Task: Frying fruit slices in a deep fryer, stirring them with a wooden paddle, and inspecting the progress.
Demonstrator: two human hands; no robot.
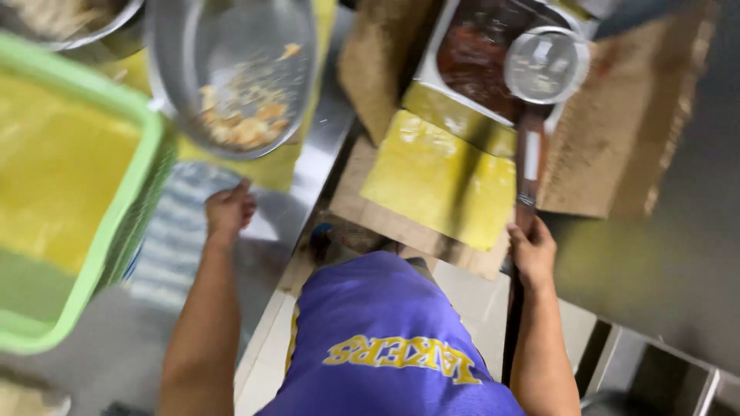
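- One ladle [539, 85]: right hand [532, 250] closed around its handle, bowl over one sauce tray [462, 54].
- Left hand [229, 209] fisted, holding nothing, just below one metal bowl [231, 69].
- One green basket [77, 200] at the counter's left edge.

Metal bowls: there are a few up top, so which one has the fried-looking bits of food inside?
The big tilted metal bowl in the upper middle, just above the left hand. The ladle held by the right hand looks empty.

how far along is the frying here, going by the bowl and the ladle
Looks done: fried pieces lie in the tilted metal bowl. In hand: right hand grips the ladle handle over the tray of dark sauce; left hand rests below the bowl. Left: cannot tell.
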